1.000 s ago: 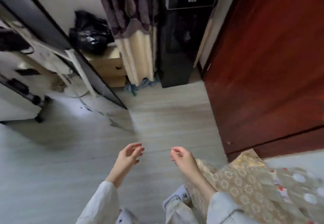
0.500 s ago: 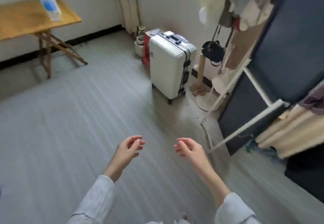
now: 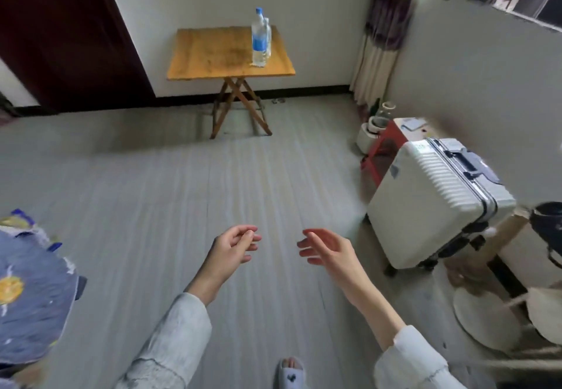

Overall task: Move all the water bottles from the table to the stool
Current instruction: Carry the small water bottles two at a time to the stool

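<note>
The wooden folding table (image 3: 213,51) stands against the far wall. The white suitcase (image 3: 438,200) stands at right. Water bottles (image 3: 260,39) stand upright near the table's right edge. The left hand (image 3: 232,248) is empty, fingers loosely curled; the right hand (image 3: 330,247) is empty, fingers spread.

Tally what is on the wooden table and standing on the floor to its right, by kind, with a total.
Water bottles on the table: 2, one mostly hidden behind the other
White suitcases: 1
Red stands: 1
Total: 4
</note>
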